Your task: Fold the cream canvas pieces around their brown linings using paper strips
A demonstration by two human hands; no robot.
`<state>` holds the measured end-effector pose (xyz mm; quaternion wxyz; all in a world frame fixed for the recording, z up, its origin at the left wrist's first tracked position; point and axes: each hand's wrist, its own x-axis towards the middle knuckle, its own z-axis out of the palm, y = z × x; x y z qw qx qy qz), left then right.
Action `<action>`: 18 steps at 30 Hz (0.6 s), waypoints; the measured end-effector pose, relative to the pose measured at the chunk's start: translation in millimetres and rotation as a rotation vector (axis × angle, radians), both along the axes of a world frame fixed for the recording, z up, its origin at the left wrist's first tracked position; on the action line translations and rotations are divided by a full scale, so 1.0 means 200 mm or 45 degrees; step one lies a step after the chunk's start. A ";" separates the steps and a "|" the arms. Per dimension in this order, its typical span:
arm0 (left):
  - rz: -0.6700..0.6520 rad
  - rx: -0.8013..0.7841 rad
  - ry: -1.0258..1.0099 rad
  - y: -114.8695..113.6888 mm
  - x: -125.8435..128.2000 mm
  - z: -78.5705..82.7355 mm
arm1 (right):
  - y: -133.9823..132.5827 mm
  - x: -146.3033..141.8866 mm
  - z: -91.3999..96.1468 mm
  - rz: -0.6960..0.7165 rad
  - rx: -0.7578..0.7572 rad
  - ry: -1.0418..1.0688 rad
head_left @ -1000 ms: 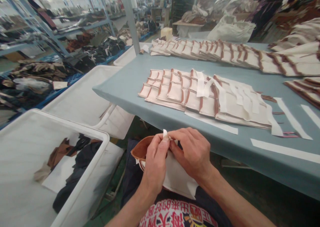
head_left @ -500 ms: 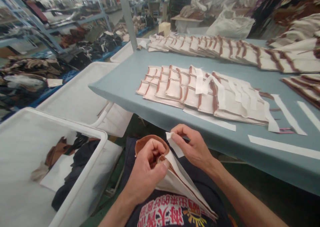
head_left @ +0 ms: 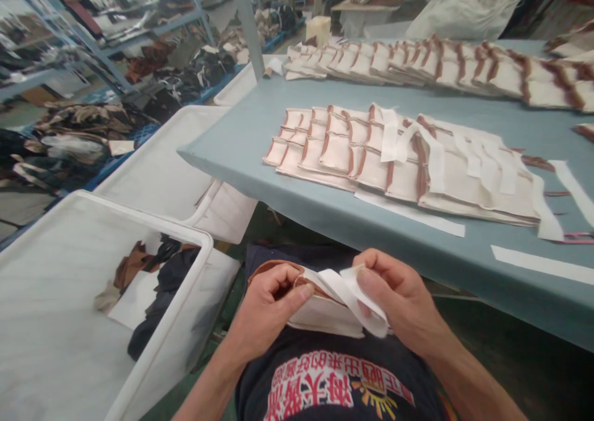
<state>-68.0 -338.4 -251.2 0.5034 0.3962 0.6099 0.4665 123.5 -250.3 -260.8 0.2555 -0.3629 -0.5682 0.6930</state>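
On my lap lies a cream fabric piece with brown trim [head_left: 320, 317]. My left hand [head_left: 269, 309] pinches its brown-edged top, fingers curled closed. My right hand [head_left: 403, 300] grips a white paper strip [head_left: 357, 291] that runs from the piece's edge across my fingers, partly peeled away. Both hands sit just below the front edge of the blue-grey table [head_left: 250, 130].
Overlapping cream and brown pieces [head_left: 371, 155] with loose white strips lie on the table, another row [head_left: 417, 62] further back. A white bin [head_left: 60, 322] with dark scraps stands at my left, a second white bin [head_left: 158, 167] behind it. Shelves of fabric fill the far left.
The white strip has been pulled longer, away from the piece. The piece has dropped flatter onto my lap, and both hands moved lower and closer together.
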 end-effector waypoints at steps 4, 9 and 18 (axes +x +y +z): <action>-0.100 0.121 -0.008 0.08 -0.01 0.07 | 0.01 0.01 0.18 0.249 0.156 -0.146; -0.216 0.125 -0.066 0.17 -0.04 0.17 | 0.08 0.01 0.29 0.265 0.210 -0.232; -0.212 0.194 -0.057 0.25 0.00 0.23 | 0.16 -0.02 0.34 0.196 0.391 -0.321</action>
